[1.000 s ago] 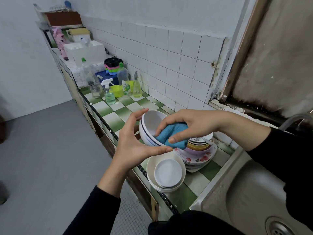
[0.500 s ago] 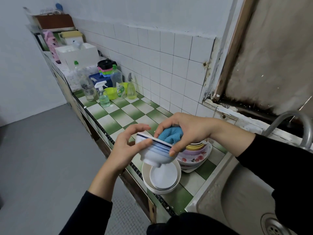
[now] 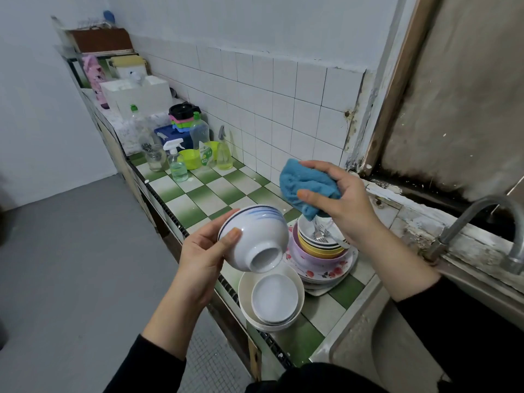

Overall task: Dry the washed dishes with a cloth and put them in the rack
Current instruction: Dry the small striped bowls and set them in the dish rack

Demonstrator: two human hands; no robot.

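Note:
My left hand [image 3: 200,258] grips a white bowl with blue stripes [image 3: 255,236], turned so its foot faces me, above the counter's front edge. My right hand [image 3: 337,199] holds a bunched blue cloth [image 3: 304,184] up and away from the bowl, over a stack of washed dishes [image 3: 321,251] with forks [image 3: 319,232] on top. Below the held bowl sit nested white bowls [image 3: 272,299] on the green-and-white tiled counter [image 3: 204,194]. A wire rack [image 3: 93,24] shows at the far end of the counter, on top of a shelf.
A steel sink [image 3: 397,350] and tap [image 3: 482,222] lie at the right. Spray bottles [image 3: 175,160], soap bottles [image 3: 200,137], a jar and a yellow-green bowl [image 3: 190,158] crowd the counter's middle. White and coloured boxes stand farther back. Grey floor lies to the left.
The bowl has been turned upside down in my left hand. My right hand lifted the cloth off the bowl and moved up and right.

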